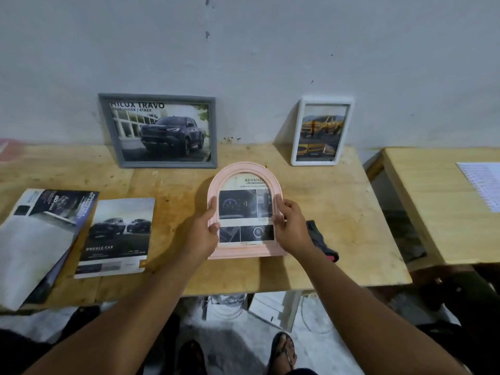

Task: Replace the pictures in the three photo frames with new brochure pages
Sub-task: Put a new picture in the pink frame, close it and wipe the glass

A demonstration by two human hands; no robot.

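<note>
Two hands hold the pink arched photo frame [244,169] by its sides at the middle of the pale wooden desk [338,212]. The left hand [205,231] has its fingers curled round the left edge with the thumb on the front. The right hand [290,226] grips the right edge the same way. The frame faces the camera, and whether its lower edge rests on the wood cannot be told. Behind its glass sits a brochure page [244,209] with dashboard photos under the heading "ADVANCE".

Just right of the right hand a dark crumpled cloth [322,240] lies on the desk. Behind the pink frame, two more frames lean on the grey-white wall [270,63]: to the left a grey rectangular photo frame [167,165] showing a dark pickup, to the right a white upright photo frame [326,100] showing yellow trucks.

On the left of the desk lies a brochure marked "DOUBLE CAB" [116,236] and, beside it at the desk's edge, a loose pile of open brochures [40,239].

Off to the right stands a second wooden table [422,198] – apart from the desk – with a white printed sheet [481,182] on it.
</note>
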